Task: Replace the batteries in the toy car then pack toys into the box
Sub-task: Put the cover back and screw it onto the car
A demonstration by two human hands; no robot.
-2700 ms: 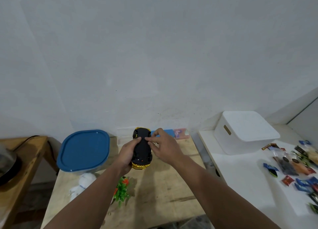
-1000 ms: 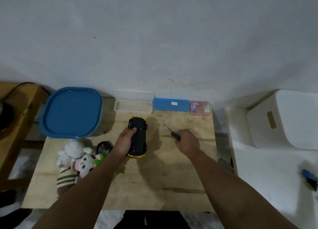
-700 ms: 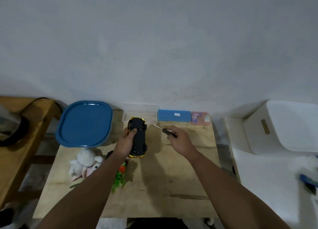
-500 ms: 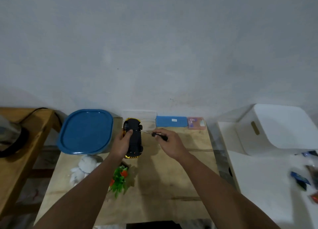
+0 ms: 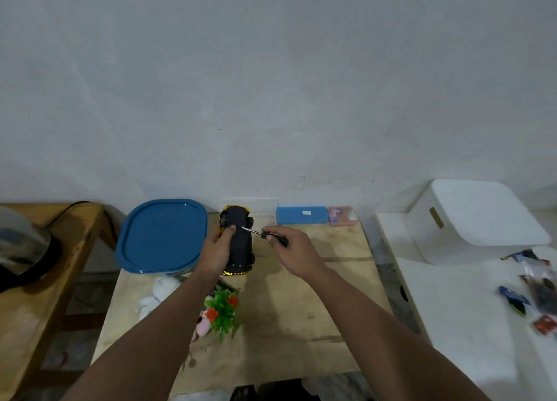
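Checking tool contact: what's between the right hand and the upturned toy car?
Head view: only the screwdriver, held by the right hand, its tip at the toy car underside.

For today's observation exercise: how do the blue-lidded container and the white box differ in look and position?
The blue-lidded container has a dark blue lid with rounded corners; the white box is white all over. The container stands on the wooden table, left of the toy car; the white box stands on the white surface at right. Only the white box shows a handle slot. Both are closed.
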